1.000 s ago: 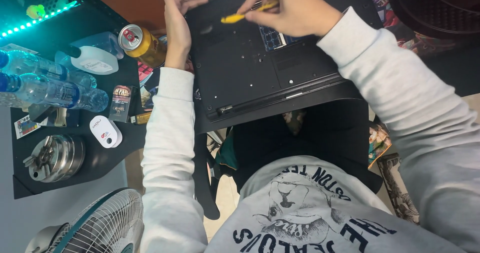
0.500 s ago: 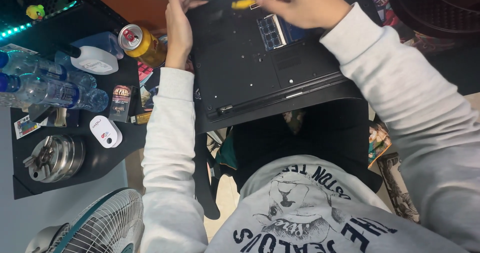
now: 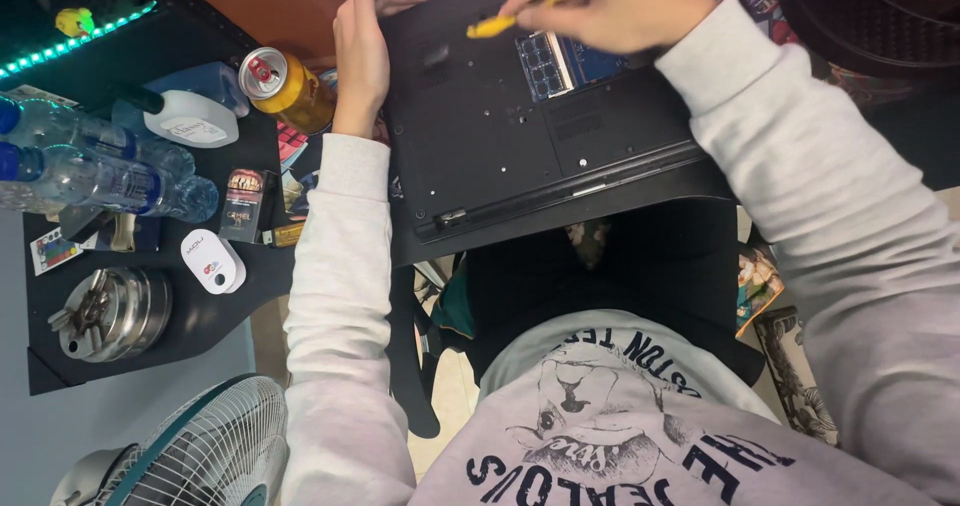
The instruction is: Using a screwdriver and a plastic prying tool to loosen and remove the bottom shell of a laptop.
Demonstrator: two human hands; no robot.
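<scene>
Right hand pinching yellow screwdriver, long axis running leftward and slightly down, tip over upturned black laptop just left of exposed memory modules. Left hand flat, fingers together, pressed against laptop's left edge. Black desk beneath, cluttered: gold can, water bottles.

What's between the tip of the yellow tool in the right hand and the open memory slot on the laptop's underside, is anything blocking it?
Nothing visible blocks it. The right hand holds the yellow tool just above the black laptop, whose open memory slot lies uncovered beside the tip. The left hand rests at the laptop's left edge, clear of the slot.
</scene>
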